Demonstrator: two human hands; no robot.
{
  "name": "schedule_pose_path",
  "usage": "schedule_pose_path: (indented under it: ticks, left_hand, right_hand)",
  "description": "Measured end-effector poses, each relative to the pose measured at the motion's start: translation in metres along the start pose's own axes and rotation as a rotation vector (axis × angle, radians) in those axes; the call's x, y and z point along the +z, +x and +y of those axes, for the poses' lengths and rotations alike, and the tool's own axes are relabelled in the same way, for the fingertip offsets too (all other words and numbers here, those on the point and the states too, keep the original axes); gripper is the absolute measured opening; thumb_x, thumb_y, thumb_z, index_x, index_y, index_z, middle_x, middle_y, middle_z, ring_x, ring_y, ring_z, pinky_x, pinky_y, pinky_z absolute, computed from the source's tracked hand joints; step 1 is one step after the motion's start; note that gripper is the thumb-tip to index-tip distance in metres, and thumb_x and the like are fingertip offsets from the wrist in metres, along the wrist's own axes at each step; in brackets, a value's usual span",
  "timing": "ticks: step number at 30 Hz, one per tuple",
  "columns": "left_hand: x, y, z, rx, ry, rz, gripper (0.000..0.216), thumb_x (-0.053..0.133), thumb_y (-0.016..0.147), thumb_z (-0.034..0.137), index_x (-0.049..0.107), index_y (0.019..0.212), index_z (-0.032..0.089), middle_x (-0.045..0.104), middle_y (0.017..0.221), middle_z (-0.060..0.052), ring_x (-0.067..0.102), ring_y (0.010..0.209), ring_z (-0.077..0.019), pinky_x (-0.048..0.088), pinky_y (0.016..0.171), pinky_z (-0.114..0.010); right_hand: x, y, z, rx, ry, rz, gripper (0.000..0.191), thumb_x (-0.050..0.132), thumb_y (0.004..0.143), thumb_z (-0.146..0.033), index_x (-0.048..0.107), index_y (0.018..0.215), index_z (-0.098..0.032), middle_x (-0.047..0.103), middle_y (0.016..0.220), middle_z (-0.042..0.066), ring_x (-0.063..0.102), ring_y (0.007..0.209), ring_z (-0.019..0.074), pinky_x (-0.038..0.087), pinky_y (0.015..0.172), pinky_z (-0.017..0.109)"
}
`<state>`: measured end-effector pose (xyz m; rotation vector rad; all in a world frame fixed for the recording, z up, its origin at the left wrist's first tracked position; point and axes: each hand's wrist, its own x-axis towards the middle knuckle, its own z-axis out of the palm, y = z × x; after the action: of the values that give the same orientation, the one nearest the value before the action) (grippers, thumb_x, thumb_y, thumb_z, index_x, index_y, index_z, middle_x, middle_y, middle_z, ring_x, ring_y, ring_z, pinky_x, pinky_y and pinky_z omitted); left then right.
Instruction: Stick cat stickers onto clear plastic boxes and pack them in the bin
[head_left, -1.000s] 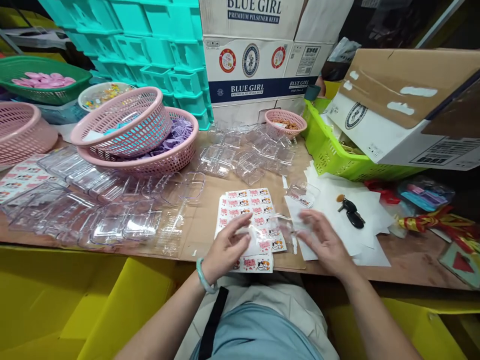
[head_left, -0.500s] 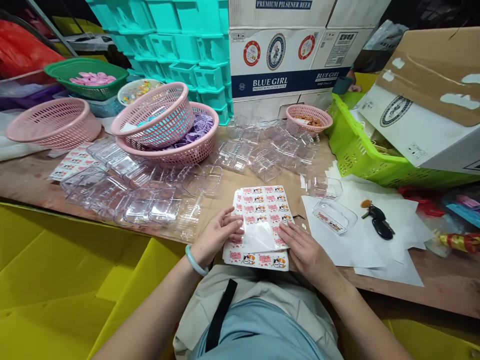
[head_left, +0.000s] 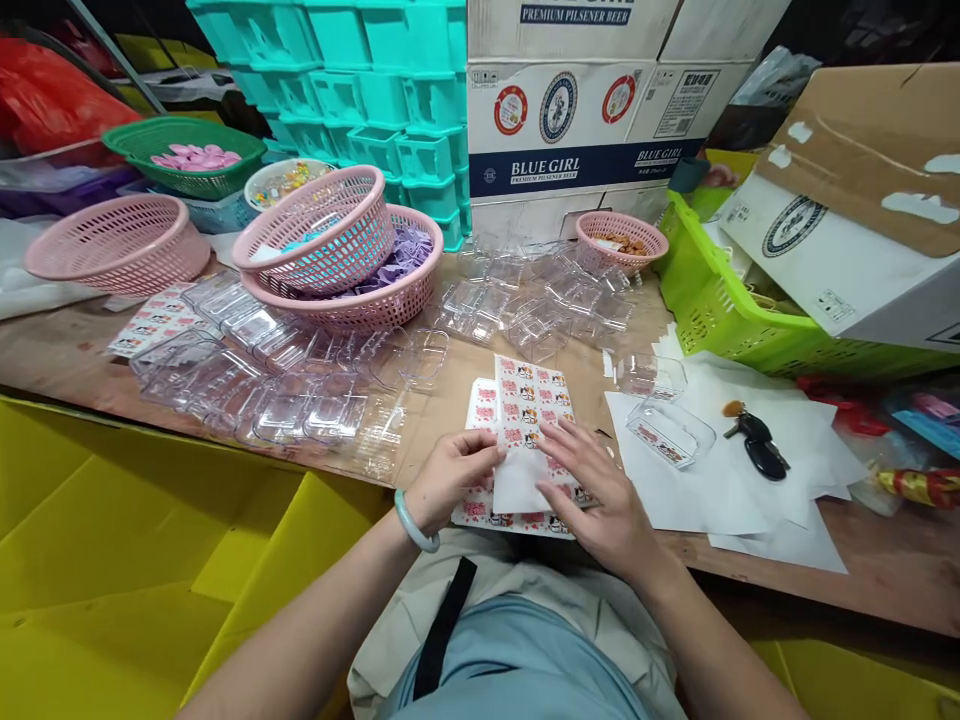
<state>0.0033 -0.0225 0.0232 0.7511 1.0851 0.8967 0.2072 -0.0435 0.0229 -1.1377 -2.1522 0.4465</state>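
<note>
A sheet of cartoon cat-and-dog stickers (head_left: 529, 400), its lower part bare white, lies slightly turned on a stack of similar sticker sheets (head_left: 480, 512) at the table's front edge. At the sheet's left edge, my left hand (head_left: 454, 475) has thumb and forefinger pinched on it. My right hand (head_left: 600, 495) rests over the right side with its fingers spread, thumb near the blank part. To the right, a clear plastic case (head_left: 671, 432) bearing one such sticker lies on white paper (head_left: 720, 510).
Several clear plastic cases (head_left: 277, 405) lie at the left, and more cases (head_left: 540, 300) behind. Pink baskets (head_left: 337, 310) stand at the back left. Keys (head_left: 761, 445) are on the paper. A green basket (head_left: 712, 290) with a carton (head_left: 847, 220) stands at the right.
The top sticker sheet has shifted right and turned a little on the stack. My left hand has moved right and closed to a pinch; my right hand's fingers have spread over the sheet.
</note>
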Motion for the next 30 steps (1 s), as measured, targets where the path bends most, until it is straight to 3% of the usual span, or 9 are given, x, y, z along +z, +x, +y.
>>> schedule_pose_path:
  ticks: [5,9,13,18,22,24,26,28,30]
  left_hand:
    - [0.002,-0.002,-0.005,0.092,0.06,-0.094,0.023,0.074,0.07,0.035,0.072,0.083,0.016,0.064,0.075,-0.002,0.053,0.065,-0.0113,0.041,0.064,-0.024]
    - [-0.005,0.0,-0.011,0.232,0.248,-0.091,0.023,0.071,0.074,0.033,0.073,0.091,0.017,0.068,0.09,-0.007,0.058,0.085,-0.019,0.045,0.079,-0.03]
    - [-0.004,0.002,-0.011,0.198,0.199,-0.104,0.026,0.072,0.074,0.036,0.074,0.093,0.018,0.07,0.091,-0.007,0.06,0.083,-0.0194,0.046,0.078,-0.031]
    - [-0.004,0.003,-0.012,0.105,0.029,-0.069,0.031,0.077,0.068,0.037,0.07,0.089,0.016,0.066,0.079,-0.003,0.056,0.069,-0.0132,0.043,0.066,-0.026]
    - [-0.014,-0.01,-0.02,0.124,0.102,0.08,0.034,0.075,0.069,0.033,0.062,0.096,0.017,0.057,0.076,0.0,0.053,0.066,-0.0118,0.043,0.063,-0.024]
    - [-0.015,-0.021,-0.019,0.274,0.264,0.255,0.039,0.073,0.072,0.03,0.06,0.107,0.02,0.057,0.089,-0.003,0.057,0.081,-0.0163,0.047,0.074,-0.029]
    - [-0.009,-0.03,-0.014,0.46,0.415,0.387,0.039,0.072,0.074,0.029,0.061,0.112,0.024,0.056,0.11,-0.008,0.054,0.106,-0.0223,0.044,0.092,-0.034]
    - [0.003,-0.032,-0.006,0.511,0.416,0.308,0.033,0.069,0.078,0.032,0.065,0.11,0.025,0.053,0.125,-0.009,0.047,0.121,-0.0255,0.038,0.101,-0.035]
    - [0.017,-0.024,0.0,0.39,0.218,0.102,0.027,0.063,0.083,0.038,0.068,0.105,0.023,0.059,0.119,-0.009,0.052,0.115,-0.0251,0.041,0.097,-0.035]
  right_hand:
    - [0.03,0.027,0.002,-0.018,0.144,0.066,0.029,0.058,0.09,-0.025,0.065,0.118,-0.024,0.069,0.113,0.008,0.064,0.106,0.0216,0.052,0.096,0.042]
    - [0.04,0.026,0.004,0.038,0.188,0.104,0.025,0.054,0.092,-0.024,0.069,0.112,-0.024,0.072,0.106,0.007,0.067,0.1,0.0211,0.055,0.091,0.039]
    - [0.044,0.023,-0.002,0.121,0.275,0.138,0.025,0.053,0.091,-0.026,0.072,0.108,-0.024,0.073,0.107,0.007,0.068,0.1,0.0218,0.055,0.094,0.04]
    - [0.049,0.033,0.003,0.58,0.708,0.288,0.027,0.06,0.086,-0.04,0.074,0.098,-0.019,0.074,0.1,0.008,0.07,0.095,0.0231,0.057,0.088,0.04]
    - [0.037,0.045,0.024,0.771,1.019,0.636,0.031,0.066,0.081,-0.045,0.072,0.093,-0.017,0.075,0.096,0.01,0.072,0.089,0.0233,0.06,0.079,0.039]
    - [0.026,0.046,0.029,0.708,0.894,0.797,0.029,0.063,0.084,-0.042,0.071,0.097,-0.017,0.074,0.101,0.01,0.071,0.093,0.0238,0.06,0.082,0.041]
    - [0.019,0.043,0.025,0.524,0.584,0.83,0.026,0.06,0.088,-0.034,0.07,0.106,-0.019,0.072,0.11,0.009,0.069,0.102,0.0246,0.055,0.094,0.045]
    - [0.019,0.038,0.015,0.226,0.249,0.665,0.028,0.059,0.088,-0.023,0.068,0.115,-0.022,0.068,0.12,0.008,0.063,0.114,0.0253,0.048,0.104,0.048]
    - [0.024,0.033,0.005,-0.055,0.023,0.436,0.037,0.057,0.087,-0.014,0.064,0.122,-0.023,0.065,0.125,0.008,0.057,0.122,0.0257,0.045,0.107,0.048]
